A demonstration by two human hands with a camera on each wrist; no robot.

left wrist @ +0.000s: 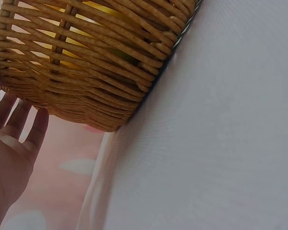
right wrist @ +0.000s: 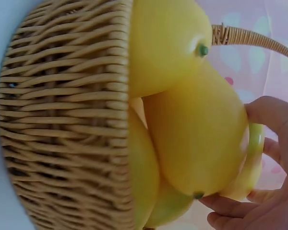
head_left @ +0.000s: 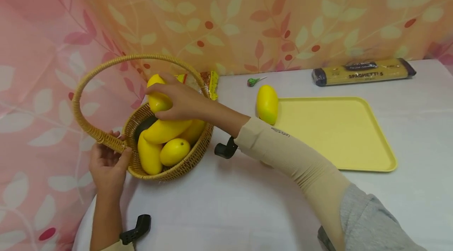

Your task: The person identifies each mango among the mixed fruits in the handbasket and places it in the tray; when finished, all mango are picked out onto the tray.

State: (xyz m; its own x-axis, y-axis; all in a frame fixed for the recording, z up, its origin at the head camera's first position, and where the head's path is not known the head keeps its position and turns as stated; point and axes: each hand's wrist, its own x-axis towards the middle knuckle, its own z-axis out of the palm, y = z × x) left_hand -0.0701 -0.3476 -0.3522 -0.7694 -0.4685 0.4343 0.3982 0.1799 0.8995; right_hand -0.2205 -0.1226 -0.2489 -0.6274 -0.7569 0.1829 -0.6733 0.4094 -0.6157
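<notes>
A round wicker basket (head_left: 192, 162) with a tall hooped handle (head_left: 83, 86) stands at the left of the table. My left hand (head_left: 107, 166) grips it where the handle joins the rim, thumb in front and fingers behind. In the left wrist view the fingers (left wrist: 37, 127) touch the woven wall. Over the far side of the basket, my right hand (head_left: 184, 99) holds a yellow mango (head_left: 158, 99) with a greenish end. Below it lie several yellow mangoes (head_left: 150, 156), a rounder yellow fruit (head_left: 175, 152) and a dark object (head_left: 143, 126), partly hidden.
Another yellow mango (head_left: 267, 103) lies against the left edge of a yellow tray (head_left: 336, 133). Behind are a lollipop (head_left: 253, 82) and a spaghetti packet (head_left: 364, 72). A yellow-edged packet (head_left: 213, 85) stands behind the basket. Patterned curtains (head_left: 247, 19) border the table.
</notes>
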